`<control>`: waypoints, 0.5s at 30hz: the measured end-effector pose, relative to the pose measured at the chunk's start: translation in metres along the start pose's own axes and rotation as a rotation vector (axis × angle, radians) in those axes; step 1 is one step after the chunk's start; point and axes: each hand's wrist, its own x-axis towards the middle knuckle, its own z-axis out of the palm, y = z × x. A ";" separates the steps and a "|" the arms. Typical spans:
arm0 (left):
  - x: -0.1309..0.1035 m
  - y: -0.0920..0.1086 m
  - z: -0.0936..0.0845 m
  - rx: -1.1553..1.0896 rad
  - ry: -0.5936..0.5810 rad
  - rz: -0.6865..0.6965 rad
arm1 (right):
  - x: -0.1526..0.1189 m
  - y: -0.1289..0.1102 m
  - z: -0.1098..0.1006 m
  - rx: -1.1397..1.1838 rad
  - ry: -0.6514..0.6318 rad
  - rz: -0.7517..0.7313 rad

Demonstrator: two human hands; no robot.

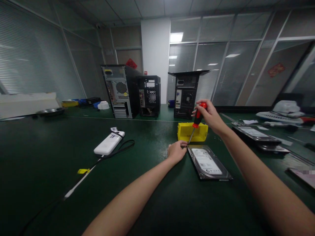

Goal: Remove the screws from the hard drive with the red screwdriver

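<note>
A hard drive (206, 160) with a white label lies flat on the green table. My right hand (208, 114) grips a red and black screwdriver (198, 114) by its handle, the shaft slanting down to the drive's far left corner. At that same corner is my left hand (176, 151), its fingers closed together beside the screwdriver tip. Whatever the left fingertips pinch is too small to make out. Just behind the drive and the tip stands a yellow plastic box (182, 132).
A white power bank (110, 143) with a cable lies to the left. Three black computer cases (137, 91) stand at the back. More hard drives (256, 134) are stacked on the right, near a white keyboard-like object (278, 117). A metal dish (50, 111) sits far left.
</note>
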 end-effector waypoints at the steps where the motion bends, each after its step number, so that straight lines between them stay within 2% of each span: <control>1: 0.000 0.000 0.000 -0.001 0.002 0.000 | 0.000 0.000 0.000 -0.002 0.000 -0.005; 15: -0.002 0.001 -0.002 0.006 -0.001 0.026 | -0.001 -0.004 -0.003 -0.060 -0.036 -0.033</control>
